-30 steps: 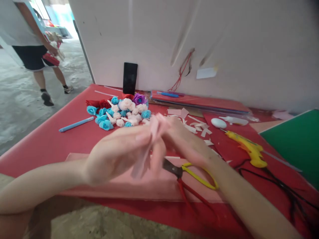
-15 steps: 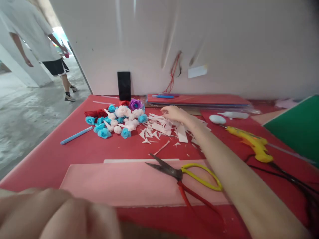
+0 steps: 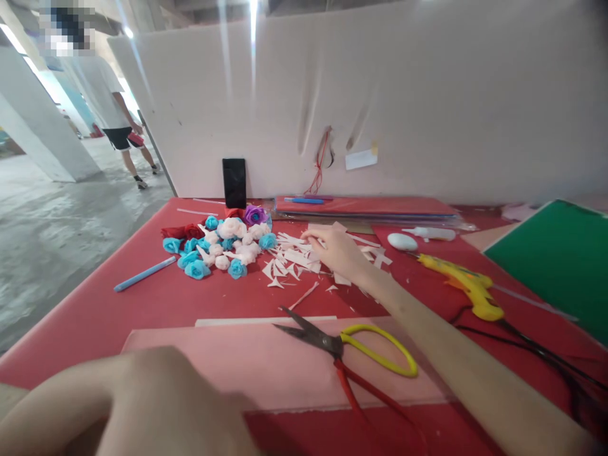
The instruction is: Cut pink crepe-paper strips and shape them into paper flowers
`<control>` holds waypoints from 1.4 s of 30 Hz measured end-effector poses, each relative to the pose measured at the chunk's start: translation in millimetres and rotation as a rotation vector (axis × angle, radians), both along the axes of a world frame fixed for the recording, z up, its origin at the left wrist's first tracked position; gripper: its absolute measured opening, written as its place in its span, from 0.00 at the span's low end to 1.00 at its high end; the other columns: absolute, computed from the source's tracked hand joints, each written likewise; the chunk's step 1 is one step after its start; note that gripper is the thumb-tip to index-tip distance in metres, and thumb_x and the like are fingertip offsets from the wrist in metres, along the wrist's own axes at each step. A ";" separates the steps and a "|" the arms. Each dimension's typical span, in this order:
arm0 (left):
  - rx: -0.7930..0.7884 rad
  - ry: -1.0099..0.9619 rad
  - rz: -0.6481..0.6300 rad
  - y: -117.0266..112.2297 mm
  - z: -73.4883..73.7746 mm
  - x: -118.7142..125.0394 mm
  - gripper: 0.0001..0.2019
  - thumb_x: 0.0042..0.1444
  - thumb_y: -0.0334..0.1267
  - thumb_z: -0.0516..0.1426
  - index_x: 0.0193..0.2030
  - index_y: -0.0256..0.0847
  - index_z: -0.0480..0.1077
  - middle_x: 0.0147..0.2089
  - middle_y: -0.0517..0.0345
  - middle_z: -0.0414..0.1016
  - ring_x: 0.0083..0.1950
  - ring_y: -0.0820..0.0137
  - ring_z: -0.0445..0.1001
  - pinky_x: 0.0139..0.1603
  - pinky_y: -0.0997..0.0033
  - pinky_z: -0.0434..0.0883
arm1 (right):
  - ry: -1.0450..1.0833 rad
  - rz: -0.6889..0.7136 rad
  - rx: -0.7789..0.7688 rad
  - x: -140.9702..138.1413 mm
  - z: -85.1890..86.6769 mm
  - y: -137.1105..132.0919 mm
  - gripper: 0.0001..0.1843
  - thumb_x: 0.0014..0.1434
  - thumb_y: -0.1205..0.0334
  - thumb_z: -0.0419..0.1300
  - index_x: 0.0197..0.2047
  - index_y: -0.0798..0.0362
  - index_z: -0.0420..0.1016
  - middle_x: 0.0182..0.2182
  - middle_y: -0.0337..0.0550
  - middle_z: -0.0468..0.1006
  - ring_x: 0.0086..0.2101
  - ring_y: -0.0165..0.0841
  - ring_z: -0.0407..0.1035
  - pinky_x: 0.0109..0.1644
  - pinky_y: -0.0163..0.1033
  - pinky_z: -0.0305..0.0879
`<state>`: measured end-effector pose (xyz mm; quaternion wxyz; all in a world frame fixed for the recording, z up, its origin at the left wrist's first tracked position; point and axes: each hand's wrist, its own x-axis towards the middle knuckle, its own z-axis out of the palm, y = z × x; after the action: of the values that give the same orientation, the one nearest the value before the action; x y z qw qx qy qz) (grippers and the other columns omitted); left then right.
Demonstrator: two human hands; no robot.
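Taking the middle of the view as the hub of a clock, far off at 10 o'clock a person in a white top is deeper in the hall than a second ago. Towards 9 o'clock a pale blue pen lies slanted on the red tabletop. At 7 to 8 o'clock is the left hand, its back to the camera and its fingers hidden, so I cannot tell whether it grasps anything. At 9 o'clock sits a cluster of paper roses, with a black smartphone upright behind them at 10.

The pale paper scraps lie at the hub and just below it. Towards 6 o'clock, open scissors rest on a pink paper sheet. The right hand is over the scraps at the hub, fingers curled down among them; whether it pinches one cannot be made out.

A second ago both hands met around a pale pink strip; now they are well apart, and the strip cannot be picked out. I judge that the work has passed from two-handed handling to a one-handed reach among the scraps, with the scissors lying unheld.

At 3 to 4 o'clock lies a yellow glue gun, then a green board.
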<state>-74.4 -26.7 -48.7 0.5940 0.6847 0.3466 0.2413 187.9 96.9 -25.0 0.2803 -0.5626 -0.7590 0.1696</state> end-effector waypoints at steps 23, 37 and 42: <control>-0.189 -0.278 0.085 32.9 24.6 73.7 0.13 0.57 0.42 0.51 0.27 0.35 0.64 0.19 0.64 0.64 0.16 0.79 0.66 0.21 0.77 0.64 | 0.917 0.182 -0.568 -43.2 -21.7 -127.6 0.11 0.54 0.54 0.57 0.28 0.53 0.70 0.25 0.38 0.74 0.27 0.27 0.67 0.34 0.32 0.65; -0.124 -0.255 0.194 33.8 21.9 74.5 0.10 0.46 0.34 0.60 0.20 0.35 0.64 0.18 0.64 0.66 0.16 0.81 0.65 0.18 0.80 0.64 | 0.836 0.116 -0.675 -46.2 -18.1 -130.1 0.17 0.54 0.49 0.55 0.29 0.55 0.71 0.23 0.38 0.73 0.19 0.23 0.62 0.20 0.29 0.60; -0.123 -0.249 0.136 34.8 23.6 73.0 0.12 0.50 0.37 0.57 0.20 0.35 0.64 0.16 0.64 0.65 0.16 0.80 0.64 0.20 0.78 0.64 | 0.855 0.118 -0.664 -45.0 -18.2 -130.7 0.17 0.55 0.49 0.53 0.29 0.55 0.71 0.22 0.39 0.73 0.19 0.24 0.63 0.21 0.29 0.61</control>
<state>-1.4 8.1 -25.1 0.6556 0.5867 0.3297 0.3424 142.9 -33.7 -43.2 0.3612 -0.4583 -0.5132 0.6294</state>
